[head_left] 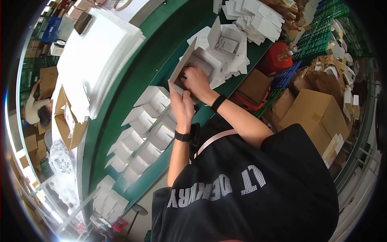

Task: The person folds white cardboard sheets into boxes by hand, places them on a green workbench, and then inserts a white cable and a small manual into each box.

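Note:
An opened white cardboard box with a raised flap stands tilted on the green bench. My left hand grips its near corner, thumb up and fingers wrapped round the wall. Inside, my right hand reaches down with curled fingers; a small dark bit shows at the fingertips, but I cannot make out what they hold. Beyond it stands another open white box with a printed white packet lying in it. To the left, two rows of open white boxes line the bench.
Stacked white flat cards lie at the bench's far end. White foam sheets are piled on the left table. A brown carton, a red container and green crates stand at the right. Another person bends at far left.

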Action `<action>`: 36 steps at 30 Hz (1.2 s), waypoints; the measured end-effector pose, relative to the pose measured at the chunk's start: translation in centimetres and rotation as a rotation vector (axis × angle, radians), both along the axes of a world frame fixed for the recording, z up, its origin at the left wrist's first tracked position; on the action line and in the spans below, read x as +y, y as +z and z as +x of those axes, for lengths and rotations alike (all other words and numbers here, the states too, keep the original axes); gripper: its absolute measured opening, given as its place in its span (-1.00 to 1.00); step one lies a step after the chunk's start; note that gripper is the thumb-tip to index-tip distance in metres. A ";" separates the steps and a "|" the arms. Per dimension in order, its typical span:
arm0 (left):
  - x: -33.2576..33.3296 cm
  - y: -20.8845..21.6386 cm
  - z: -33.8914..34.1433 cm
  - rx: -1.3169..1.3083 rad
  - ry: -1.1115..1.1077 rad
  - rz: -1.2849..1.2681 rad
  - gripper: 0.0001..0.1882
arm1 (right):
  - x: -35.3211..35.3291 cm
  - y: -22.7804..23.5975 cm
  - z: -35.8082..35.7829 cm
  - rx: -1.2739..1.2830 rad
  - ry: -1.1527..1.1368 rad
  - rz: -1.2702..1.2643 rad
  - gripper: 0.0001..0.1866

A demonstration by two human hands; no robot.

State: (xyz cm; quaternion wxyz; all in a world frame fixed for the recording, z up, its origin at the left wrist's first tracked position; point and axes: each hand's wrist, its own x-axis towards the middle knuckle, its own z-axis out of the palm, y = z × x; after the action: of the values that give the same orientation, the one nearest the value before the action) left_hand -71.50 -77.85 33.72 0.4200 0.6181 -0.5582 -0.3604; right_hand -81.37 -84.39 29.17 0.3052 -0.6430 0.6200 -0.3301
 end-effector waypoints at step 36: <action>4.4 -4.0 0.1 -0.137 -0.139 0.334 -0.23 | 6.1 -3.0 -4.9 0.308 0.160 0.134 -0.86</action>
State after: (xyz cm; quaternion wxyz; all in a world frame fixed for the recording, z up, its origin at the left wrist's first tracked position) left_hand -71.40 -73.45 29.71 0.2468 0.6622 -0.5594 -0.4332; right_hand -86.25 -78.32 26.13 0.2743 -0.7114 0.6269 -0.1605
